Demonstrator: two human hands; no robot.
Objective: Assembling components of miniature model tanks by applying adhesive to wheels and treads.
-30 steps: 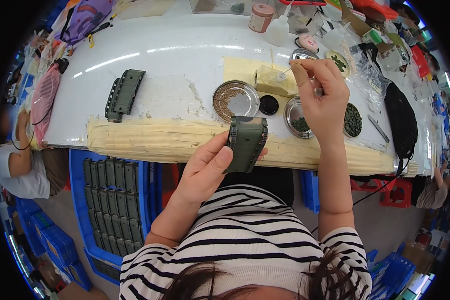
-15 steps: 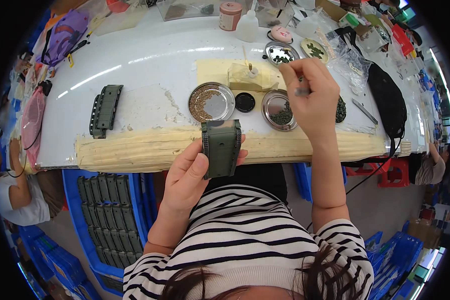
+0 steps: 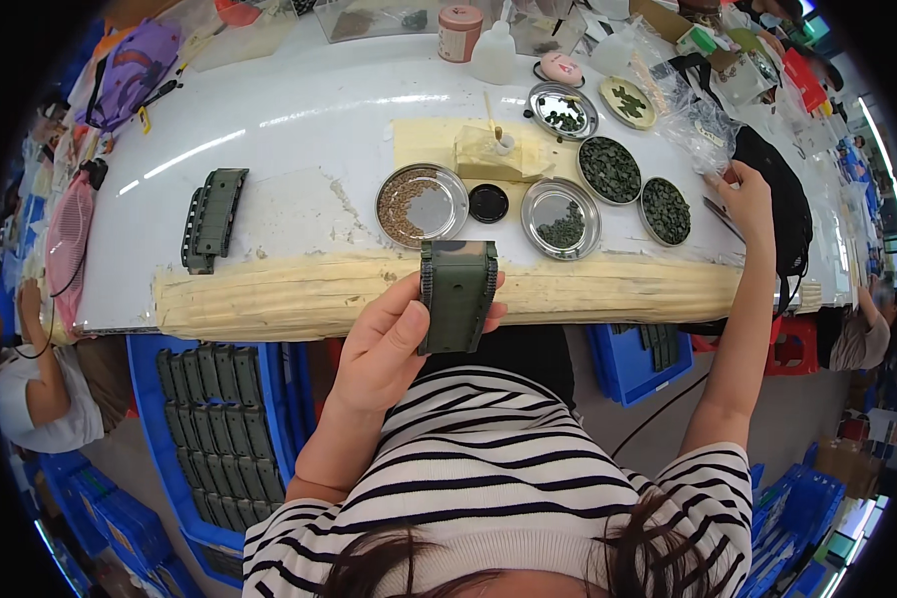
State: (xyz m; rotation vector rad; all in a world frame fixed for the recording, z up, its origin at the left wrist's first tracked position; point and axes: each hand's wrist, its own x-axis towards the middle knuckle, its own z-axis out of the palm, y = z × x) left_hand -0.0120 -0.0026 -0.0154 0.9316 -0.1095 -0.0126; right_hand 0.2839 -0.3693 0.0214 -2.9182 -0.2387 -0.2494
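Left hand (image 3: pixel 389 344), fingers closed round a green track-shaped part (image 3: pixel 456 295), held just short of the white tabletop (image 3: pixel 299 130). Right hand (image 3: pixel 746 194) far right on the tabletop, grip indiscernible. Beyond the fingers, metal dishes (image 3: pixel 422 204); below left, blue crates (image 3: pixel 214 419).

Assembly workshop — parts bins (image 3: pixel 219 429), workbench (image 3: pixel 299 130)

part (image 3: pixel 457 295) in left hand (image 3: pixel 394 344) at table (image 3: pixel 299 130) front edge; dishes (image 3: pixel 422 205) behind it; second part (image 3: pixel 212 217) far left.
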